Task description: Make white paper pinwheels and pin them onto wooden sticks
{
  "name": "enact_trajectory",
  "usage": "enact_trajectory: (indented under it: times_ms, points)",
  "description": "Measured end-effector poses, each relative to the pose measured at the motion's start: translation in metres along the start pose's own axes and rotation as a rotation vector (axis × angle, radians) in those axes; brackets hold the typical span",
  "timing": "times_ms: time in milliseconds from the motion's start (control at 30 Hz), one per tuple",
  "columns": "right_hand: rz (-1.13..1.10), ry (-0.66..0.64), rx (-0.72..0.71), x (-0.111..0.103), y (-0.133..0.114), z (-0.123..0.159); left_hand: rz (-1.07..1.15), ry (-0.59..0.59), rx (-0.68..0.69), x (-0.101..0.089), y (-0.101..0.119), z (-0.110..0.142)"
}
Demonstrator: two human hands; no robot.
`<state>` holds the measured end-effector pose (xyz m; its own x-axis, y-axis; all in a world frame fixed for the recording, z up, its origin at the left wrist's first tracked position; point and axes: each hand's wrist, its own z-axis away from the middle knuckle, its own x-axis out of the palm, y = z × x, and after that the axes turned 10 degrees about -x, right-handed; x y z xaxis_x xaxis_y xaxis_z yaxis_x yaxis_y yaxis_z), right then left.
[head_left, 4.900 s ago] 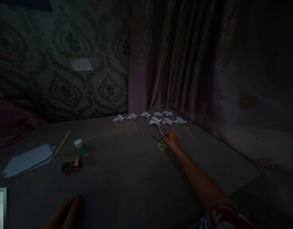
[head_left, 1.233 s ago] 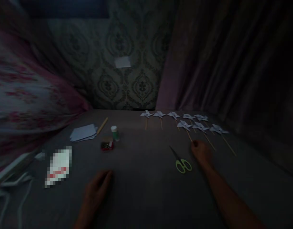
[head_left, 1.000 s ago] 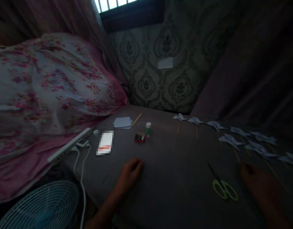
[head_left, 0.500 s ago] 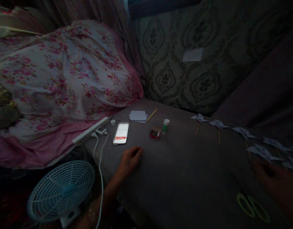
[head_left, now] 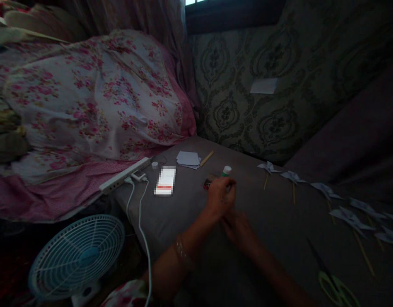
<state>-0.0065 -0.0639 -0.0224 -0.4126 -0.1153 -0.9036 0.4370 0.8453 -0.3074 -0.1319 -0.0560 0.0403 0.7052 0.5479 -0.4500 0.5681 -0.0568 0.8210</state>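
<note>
My left hand [head_left: 220, 197] is over the middle of the table with its fingers curled together. It is in front of a small red box [head_left: 207, 183] of small metallic pieces and a white-capped green bottle [head_left: 226, 171], partly hiding both. What its fingers hold, if anything, cannot be made out. Just below it, my right hand [head_left: 239, 230] meets the left wrist in view. Its fingers are dark and partly hidden. Several paper pinwheels [head_left: 351, 219] on thin sticks lie along the right side. Green-handled scissors [head_left: 335, 285] rest at the lower right.
Stacked white paper [head_left: 188, 159] and a bundle of thin sticks [head_left: 207, 158] lie toward the back. A lit phone [head_left: 166, 181], a white cap [head_left: 155, 165] and a power strip [head_left: 126, 175] are at the left. White cables [head_left: 142, 230] hang past a blue fan [head_left: 87, 256].
My right hand has come from beside the pinwheels at the right to the middle. My left hand has moved right and forward to the red box and bottle. The view has shifted slightly.
</note>
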Motion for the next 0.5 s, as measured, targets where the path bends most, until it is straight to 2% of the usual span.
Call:
enact_trajectory:
  times_ms: [200,400,500]
  points:
    - [-0.014,0.016,-0.047,-0.014,0.005,0.028,-0.23,0.034,-0.247,-0.011,-0.038,-0.043]
    - [0.013,0.008,0.01,-0.018,0.011,0.073,-0.591,0.156,-0.267,-0.034,-0.074,-0.075]
    - [0.019,0.014,0.049,-0.017,0.015,0.09,-0.696,0.147,-0.292,-0.042,-0.091,-0.09]
